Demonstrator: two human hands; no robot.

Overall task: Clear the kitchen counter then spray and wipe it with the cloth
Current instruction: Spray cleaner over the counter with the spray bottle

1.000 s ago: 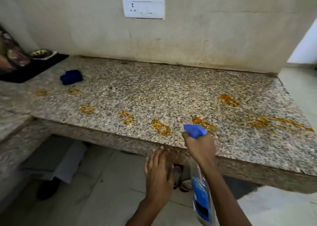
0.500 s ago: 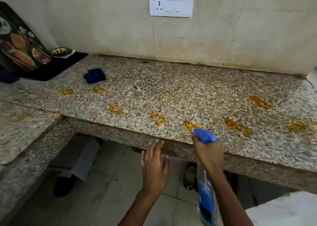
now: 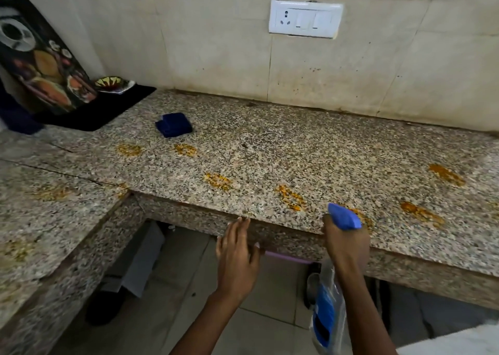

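Note:
The speckled granite counter (image 3: 310,149) carries several yellow-orange stains (image 3: 290,196) along its front half. A folded dark blue cloth (image 3: 174,124) lies at the back left of it. My right hand (image 3: 347,242) grips a clear spray bottle (image 3: 328,319) with a blue nozzle (image 3: 344,216), which points over the counter's front edge. My left hand (image 3: 237,255) is empty, fingers apart, its fingertips at the front edge of the counter.
A black mat (image 3: 102,109) at the back left holds a small patterned dish (image 3: 113,83) and a picture board (image 3: 40,57) leaning on the wall. A side counter (image 3: 46,219) runs down the left. A switch plate (image 3: 305,18) is on the wall.
The view has swung left and moved closer to the counter. My left hand has risen to the counter's front edge. My right hand keeps hold of the spray bottle.

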